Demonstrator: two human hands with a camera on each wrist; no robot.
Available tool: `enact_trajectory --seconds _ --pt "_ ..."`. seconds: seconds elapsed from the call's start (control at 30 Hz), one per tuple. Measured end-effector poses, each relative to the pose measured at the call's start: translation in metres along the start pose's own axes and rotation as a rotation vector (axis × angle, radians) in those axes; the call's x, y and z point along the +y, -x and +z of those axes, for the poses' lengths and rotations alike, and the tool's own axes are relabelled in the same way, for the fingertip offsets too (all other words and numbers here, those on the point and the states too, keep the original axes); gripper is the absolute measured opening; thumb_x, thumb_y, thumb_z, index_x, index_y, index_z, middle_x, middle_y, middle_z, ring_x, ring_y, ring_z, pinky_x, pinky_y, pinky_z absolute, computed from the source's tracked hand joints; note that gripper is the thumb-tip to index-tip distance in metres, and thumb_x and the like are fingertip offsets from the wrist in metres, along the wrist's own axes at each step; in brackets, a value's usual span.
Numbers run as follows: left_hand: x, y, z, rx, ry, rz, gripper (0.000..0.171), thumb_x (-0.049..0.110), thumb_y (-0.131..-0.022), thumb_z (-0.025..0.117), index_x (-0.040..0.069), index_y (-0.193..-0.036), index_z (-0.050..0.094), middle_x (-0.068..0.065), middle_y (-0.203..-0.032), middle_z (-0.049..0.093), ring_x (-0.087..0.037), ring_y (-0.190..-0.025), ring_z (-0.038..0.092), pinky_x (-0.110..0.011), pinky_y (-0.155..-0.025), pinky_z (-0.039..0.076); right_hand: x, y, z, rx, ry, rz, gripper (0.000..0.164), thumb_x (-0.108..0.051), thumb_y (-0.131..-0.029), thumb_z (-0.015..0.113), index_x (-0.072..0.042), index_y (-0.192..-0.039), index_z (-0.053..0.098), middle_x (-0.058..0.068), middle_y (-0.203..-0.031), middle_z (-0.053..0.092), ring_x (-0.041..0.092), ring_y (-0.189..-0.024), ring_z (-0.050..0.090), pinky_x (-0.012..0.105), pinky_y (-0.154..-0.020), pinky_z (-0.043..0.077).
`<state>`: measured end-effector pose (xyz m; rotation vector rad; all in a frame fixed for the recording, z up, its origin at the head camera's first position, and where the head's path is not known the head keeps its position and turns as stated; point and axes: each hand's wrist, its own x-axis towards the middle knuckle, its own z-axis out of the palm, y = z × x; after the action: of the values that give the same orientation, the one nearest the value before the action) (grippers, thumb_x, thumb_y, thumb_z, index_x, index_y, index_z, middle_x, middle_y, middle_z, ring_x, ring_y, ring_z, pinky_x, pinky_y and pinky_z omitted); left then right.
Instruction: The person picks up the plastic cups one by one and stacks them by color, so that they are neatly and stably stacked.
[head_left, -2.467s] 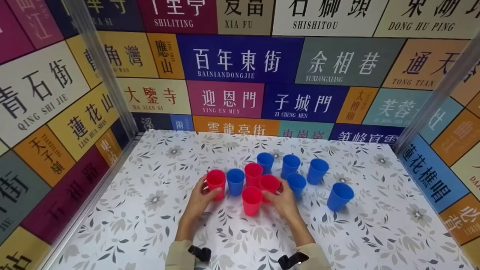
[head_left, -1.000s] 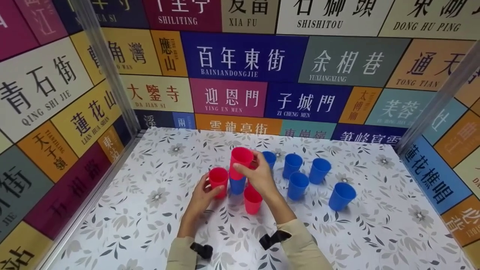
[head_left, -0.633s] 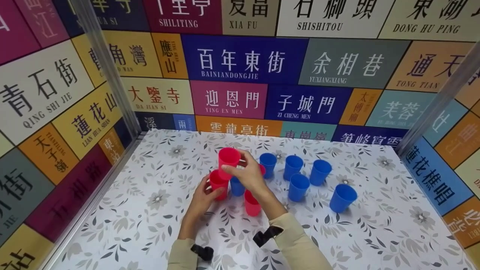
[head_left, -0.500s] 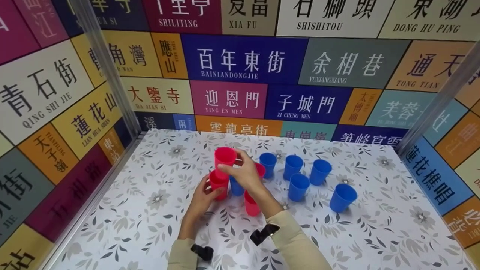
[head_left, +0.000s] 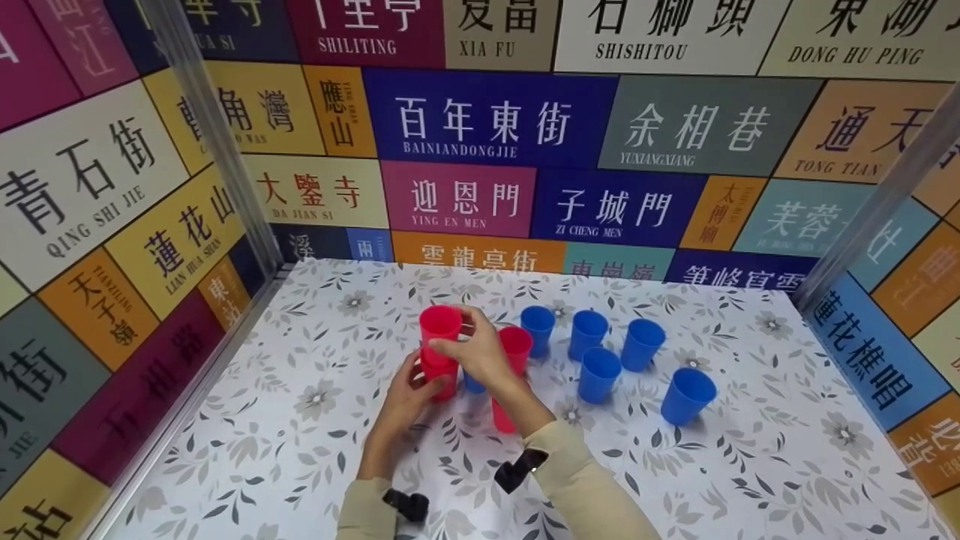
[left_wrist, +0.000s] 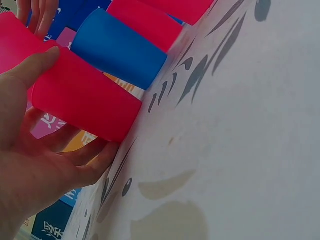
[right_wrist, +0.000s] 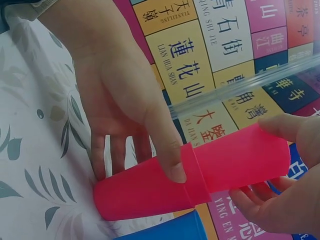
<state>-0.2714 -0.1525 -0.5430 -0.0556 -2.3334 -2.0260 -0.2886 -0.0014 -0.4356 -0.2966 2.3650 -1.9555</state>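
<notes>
My left hand [head_left: 401, 397] grips a red plastic cup [left_wrist: 85, 95] low on the table, thumb near its rim and fingers round the far side. Directly above it, my right hand [head_left: 484, 352] holds a second red cup [head_left: 439, 324] between thumb and fingers. In the right wrist view the bottom of this upper cup [right_wrist: 245, 157] sits inside the mouth of the lower red cup [right_wrist: 145, 192]. A blue cup [left_wrist: 120, 50] stands close beside them, mostly hidden behind my right hand in the head view.
Two more red cups stand upright, one behind my right wrist [head_left: 517, 345] and one partly covered by the forearm [head_left: 502, 416]. Several blue cups [head_left: 600, 375] stand to the right on the floral tabletop [head_left: 300, 450]. Sign-printed walls [head_left: 487, 120] enclose the table.
My right hand has lifted its red cup from the group, carried it left over the blue cup and lowered it into the left red cup. The left hand has stayed nearly in place.
</notes>
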Motion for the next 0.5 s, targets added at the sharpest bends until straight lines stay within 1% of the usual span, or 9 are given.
enact_trajectory --seconds 0.07,0.13,0.23,0.33,0.4,0.5 --pt "-0.001 0.001 0.0 0.002 0.0 -0.005 0.073 0.028 -0.092 0.074 0.01 -0.152 0.038 -0.022 -0.147 0.05 -0.039 -0.132 0.055 -0.048 -0.109 0.048 0.002 0.002 -0.001 -0.01 0.0 -0.029 0.066 -0.014 -0.084 0.079 -0.002 -0.142 0.049 0.019 -0.139 0.057 0.035 -0.13 0.054 0.045 -0.107 0.049" --pt "-0.001 0.001 0.0 0.008 0.007 -0.021 0.073 0.028 -0.091 0.074 0.011 -0.152 0.038 -0.021 -0.148 0.05 -0.038 -0.132 0.055 -0.048 -0.109 0.048 0.003 0.005 -0.002 -0.021 0.014 -0.056 0.066 -0.012 -0.085 0.078 -0.002 -0.143 0.048 0.02 -0.142 0.056 0.036 -0.133 0.052 0.047 -0.11 0.047" --pt "0.0 0.001 -0.001 0.008 0.029 -0.018 0.071 0.025 -0.091 0.074 0.01 -0.152 0.038 -0.022 -0.147 0.051 -0.039 -0.131 0.057 -0.047 -0.107 0.05 0.0 0.01 -0.007 -0.034 0.044 -0.089 0.065 -0.012 -0.086 0.077 -0.002 -0.143 0.048 0.019 -0.145 0.054 0.037 -0.136 0.05 0.049 -0.112 0.044" --pt "0.002 0.0 -0.002 0.003 0.025 -0.023 0.073 0.027 -0.092 0.074 0.01 -0.153 0.037 -0.021 -0.147 0.051 -0.038 -0.13 0.057 -0.046 -0.107 0.05 -0.002 0.017 -0.016 -0.059 0.061 -0.13 0.063 -0.014 -0.088 0.076 -0.003 -0.143 0.049 0.018 -0.146 0.053 0.037 -0.138 0.048 0.051 -0.113 0.043" --pt "0.001 0.001 -0.001 -0.001 0.004 -0.026 0.075 0.03 -0.092 0.074 0.01 -0.153 0.036 -0.021 -0.148 0.05 -0.039 -0.131 0.056 -0.046 -0.108 0.05 -0.002 0.023 -0.025 -0.099 0.101 -0.182 0.061 -0.016 -0.089 0.076 -0.004 -0.143 0.05 0.017 -0.147 0.053 0.036 -0.139 0.048 0.052 -0.114 0.042" --pt "0.002 0.002 0.0 0.001 -0.011 -0.042 0.079 0.034 -0.091 0.074 0.01 -0.155 0.033 -0.021 -0.151 0.047 -0.04 -0.134 0.053 -0.048 -0.11 0.047 0.002 0.034 -0.041 -0.161 0.203 -0.263 0.058 -0.024 -0.091 0.075 -0.014 -0.143 0.052 0.009 -0.147 0.054 0.032 -0.138 0.049 0.054 -0.112 0.043"
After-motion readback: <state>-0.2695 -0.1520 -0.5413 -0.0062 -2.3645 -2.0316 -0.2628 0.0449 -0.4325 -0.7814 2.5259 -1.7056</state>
